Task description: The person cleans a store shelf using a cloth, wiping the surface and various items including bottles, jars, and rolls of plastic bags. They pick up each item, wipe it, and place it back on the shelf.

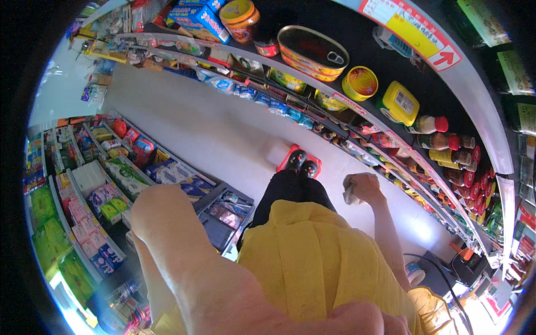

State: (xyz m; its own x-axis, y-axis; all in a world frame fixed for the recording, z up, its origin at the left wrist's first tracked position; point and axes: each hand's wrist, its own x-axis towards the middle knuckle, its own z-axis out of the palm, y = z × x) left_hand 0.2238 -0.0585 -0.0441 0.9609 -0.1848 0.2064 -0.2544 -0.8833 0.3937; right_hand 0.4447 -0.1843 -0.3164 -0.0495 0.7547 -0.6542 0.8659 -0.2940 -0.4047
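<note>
My right hand point(367, 187) is held out over the aisle, low and beside the right-hand shelves. Its fingers are closed around a crumpled greyish cloth point(352, 191), which partly hides them. My left arm point(173, 234) is raised and bent close in front of the view, its elbow pointing forward. The left hand itself lies outside the picture. On the shelf ahead of my right hand stand a large oval can point(312, 53) with a pull ring, a round yellow tub point(359, 84) and a yellow square-lidded tub point(401, 103).
My feet stand on a red stool point(286, 159) in a narrow grey aisle point(184, 109). Shelves of packaged goods point(95, 218) line the left. Along the right shelf edge are several red-lidded jars point(438, 124). A black cable point(446, 279) hangs at the lower right.
</note>
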